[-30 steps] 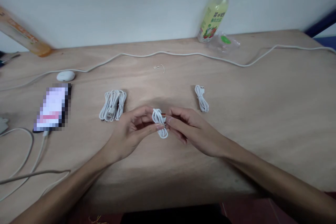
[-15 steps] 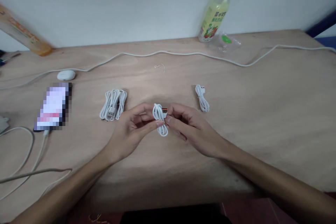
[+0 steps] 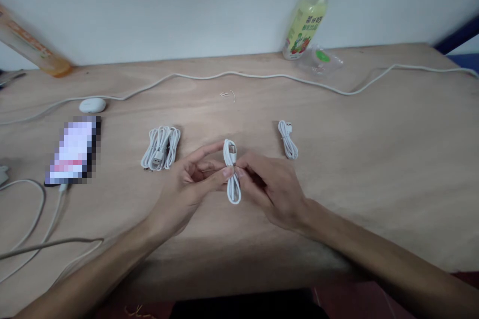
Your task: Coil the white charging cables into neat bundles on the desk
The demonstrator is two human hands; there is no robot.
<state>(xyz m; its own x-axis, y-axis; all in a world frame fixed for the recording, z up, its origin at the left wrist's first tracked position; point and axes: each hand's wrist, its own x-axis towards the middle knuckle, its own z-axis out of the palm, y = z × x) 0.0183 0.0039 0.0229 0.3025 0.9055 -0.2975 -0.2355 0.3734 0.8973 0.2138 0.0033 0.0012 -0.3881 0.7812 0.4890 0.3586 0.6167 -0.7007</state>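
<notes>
While both hands are meeting above the middle of the wooden table [image 3: 374, 159], a small coiled white cable [image 3: 232, 174] is being held upright between them, with its plug end pointing up and its lower loop hanging just over the tabletop. The left hand [image 3: 183, 189] is pinching the bundle at its waist from the left, thumb and forefinger closing on the strands while the other fingers are curling loosely. The right hand [image 3: 275, 187] is pressing against the same waist from the right, fingertips gripping the coil and knuckles facing the camera. Lying to the left of the hands, near but apart from them, is a larger bundle of white cables [image 3: 160, 147]. Lying to the right, at a similar remove, is a second small coiled cable [image 3: 288, 138]. Farther left, a phone [image 3: 74, 150] with a blurred screen is resting flat, with a charging lead [image 3: 41, 209] running from its near end toward the table edge. A white oval case [image 3: 92, 104] is sitting just beyond the phone. A long white cord [image 3: 262, 77] is trailing across the far part of the table from side to side. Against the wall, a drink bottle [image 3: 307, 15] with yellowish liquid is standing upright, with a clear plastic wrapper [image 3: 320, 58] lying beside its base. An orange-toned bottle [image 3: 33, 45] is leaning at the far left.
</notes>
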